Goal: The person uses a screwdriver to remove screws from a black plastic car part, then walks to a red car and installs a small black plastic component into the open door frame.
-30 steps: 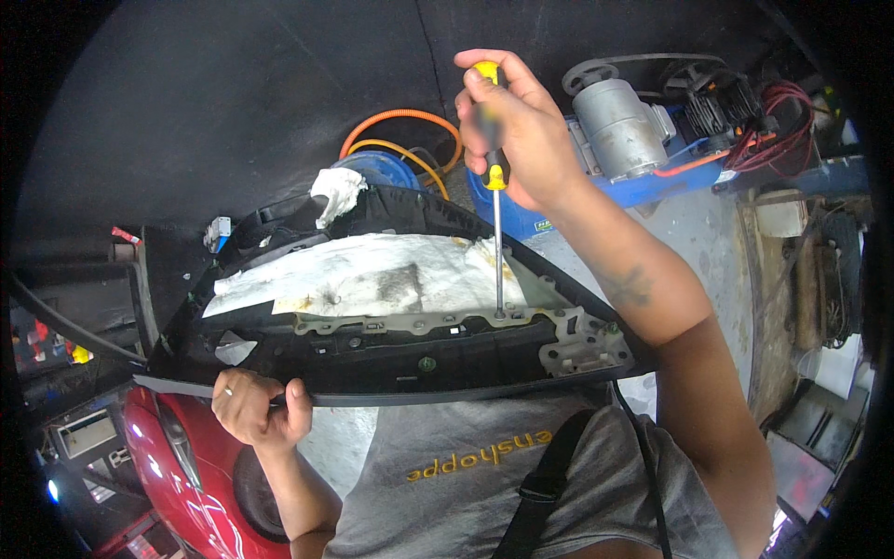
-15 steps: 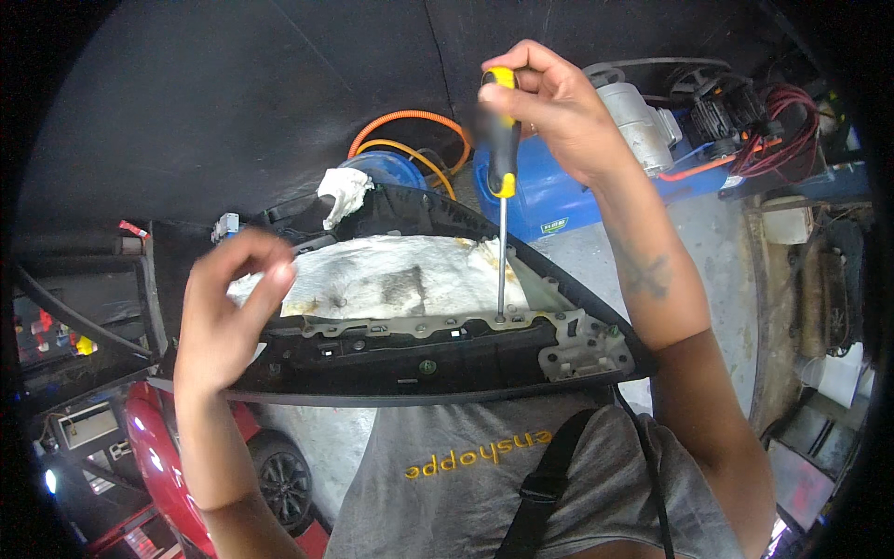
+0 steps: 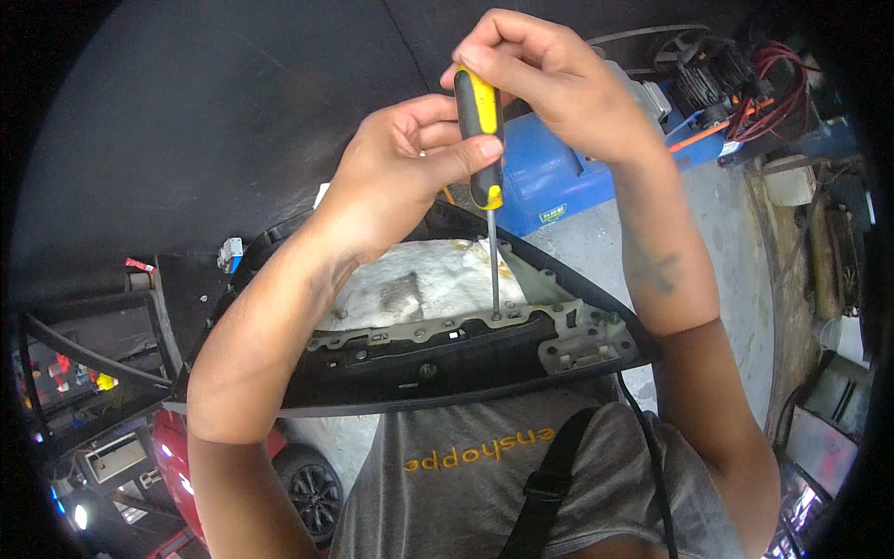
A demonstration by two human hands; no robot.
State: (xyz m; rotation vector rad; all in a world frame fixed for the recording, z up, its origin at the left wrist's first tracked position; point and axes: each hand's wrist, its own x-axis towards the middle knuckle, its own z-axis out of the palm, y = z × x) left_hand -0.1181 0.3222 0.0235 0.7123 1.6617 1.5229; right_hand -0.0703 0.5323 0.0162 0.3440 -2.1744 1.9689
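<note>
Both my hands are on a screwdriver (image 3: 480, 107) with a yellow and black handle, held upright. My right hand (image 3: 549, 79) pinches the top of its handle. Lower on the same handle, the thumb and fingers of my left hand (image 3: 400, 163) close around it. The shaft runs straight down, and its tip meets a screw point on the pale bracket strip (image 3: 438, 323) of a black car door panel (image 3: 484, 359). White padding (image 3: 419, 279) with a dark stain covers the panel's middle; my left forearm hides the panel's left part.
Beyond the panel stands a blue air compressor tank (image 3: 549, 177), with a coiled red hose (image 3: 778, 84) at far right. A red car (image 3: 177, 456) is at lower left. Shelving and worn items line the right side.
My left hand has moved up and right from the panel's left side and taken hold of the screwdriver handle. My right hand has shifted slightly up and left at its top.
</note>
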